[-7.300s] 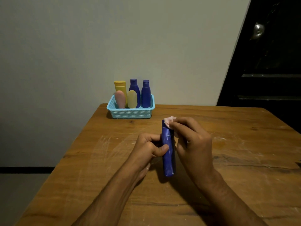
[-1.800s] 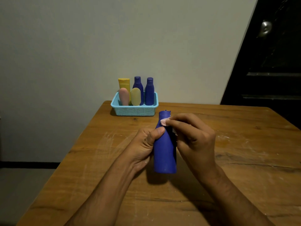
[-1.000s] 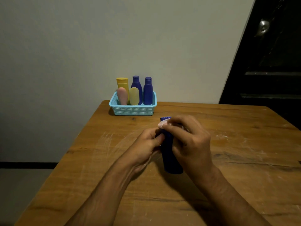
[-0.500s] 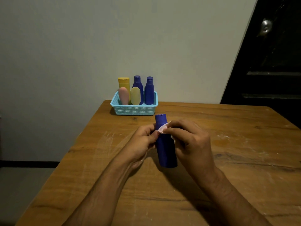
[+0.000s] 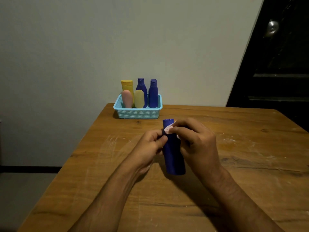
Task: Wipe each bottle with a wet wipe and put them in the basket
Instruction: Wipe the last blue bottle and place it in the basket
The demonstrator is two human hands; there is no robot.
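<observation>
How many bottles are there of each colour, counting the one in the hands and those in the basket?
Blue: 3, namely the held bottle and two blue bottles in the basket
Yellow: 2, namely the tall yellow bottle and the pale yellow bottle
Pink: 1, the pink bottle
Total: 6

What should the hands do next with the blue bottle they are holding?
Probably slide the wet wipe down the body of the blue bottle. The right hand pinches the wipe up near the cap, the left hand grips the bottle, and the lower part shows bare. Five bottles already stand in the turquoise basket, so this one likely goes there afterwards.
</observation>
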